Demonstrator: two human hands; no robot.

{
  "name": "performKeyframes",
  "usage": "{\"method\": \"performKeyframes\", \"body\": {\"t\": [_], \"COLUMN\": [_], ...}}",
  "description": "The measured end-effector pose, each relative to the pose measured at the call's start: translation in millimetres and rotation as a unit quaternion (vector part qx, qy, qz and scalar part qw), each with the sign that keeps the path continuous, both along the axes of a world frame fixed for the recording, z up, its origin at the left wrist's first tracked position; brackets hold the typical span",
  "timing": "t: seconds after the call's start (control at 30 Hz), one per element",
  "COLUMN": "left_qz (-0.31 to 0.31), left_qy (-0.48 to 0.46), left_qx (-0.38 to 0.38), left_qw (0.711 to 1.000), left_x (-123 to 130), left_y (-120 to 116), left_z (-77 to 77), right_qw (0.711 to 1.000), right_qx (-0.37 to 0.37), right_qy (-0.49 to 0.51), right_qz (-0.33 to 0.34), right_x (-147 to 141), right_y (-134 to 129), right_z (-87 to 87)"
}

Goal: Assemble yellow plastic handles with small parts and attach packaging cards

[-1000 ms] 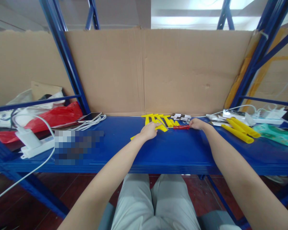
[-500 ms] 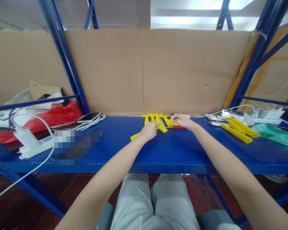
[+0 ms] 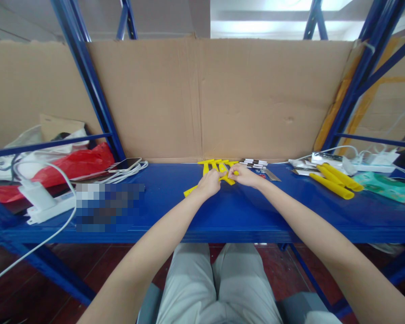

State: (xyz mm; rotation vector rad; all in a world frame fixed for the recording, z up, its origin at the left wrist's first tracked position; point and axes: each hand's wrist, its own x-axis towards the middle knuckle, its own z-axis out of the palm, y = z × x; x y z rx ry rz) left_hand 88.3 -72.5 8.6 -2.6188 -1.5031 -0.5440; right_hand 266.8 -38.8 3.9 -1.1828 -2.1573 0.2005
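My left hand (image 3: 209, 183) is closed around a yellow scraper (image 3: 190, 191), its handle end sticking out at the lower left and its flared head (image 3: 228, 180) showing past my fingers. My right hand (image 3: 245, 174) is pinched at that head, holding a small tool with a rounded yellow end (image 3: 236, 173); the rest of it is hidden by my fingers. Behind my hands, several more yellow scrapers (image 3: 206, 167) lie in a row, heads toward the cardboard. Right of them are small black-and-white packs (image 3: 254, 163) and a flat metal strip (image 3: 272, 175).
Yellow tubes (image 3: 331, 186) lie at the right beside a green packet (image 3: 388, 186) and a white power strip (image 3: 380, 164). On the left are a coiled white cable (image 3: 135, 170), a red bag (image 3: 84, 163) and another power strip (image 3: 49, 207). A cardboard wall (image 3: 256, 99) closes the back.
My right hand has moved left from beside the red item to the scraper's head, and a yellow tool end now shows in its fingers. The left hand holds its place.
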Motion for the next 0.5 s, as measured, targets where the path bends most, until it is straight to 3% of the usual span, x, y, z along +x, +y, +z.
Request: {"method": "performKeyframes", "body": {"t": [0.27,0.5], "left_qz": [0.018,0.021], "left_qy": [-0.001,-0.002], "left_qx": [-0.008,-0.013], "left_qw": [1.0,1.0], "left_x": [0.3,0.3], "left_y": [-1.7,-1.8], "left_z": [1.2,2.4], "right_qw": [1.0,0.998], "right_qx": [0.009,-0.017], "right_qy": [-0.024,-0.012], "right_qz": [-0.008,-0.058], "right_x": [-1.2,-3.7], "right_y": [-0.2,-2.7], "right_z": [-3.0,-4.0]}}
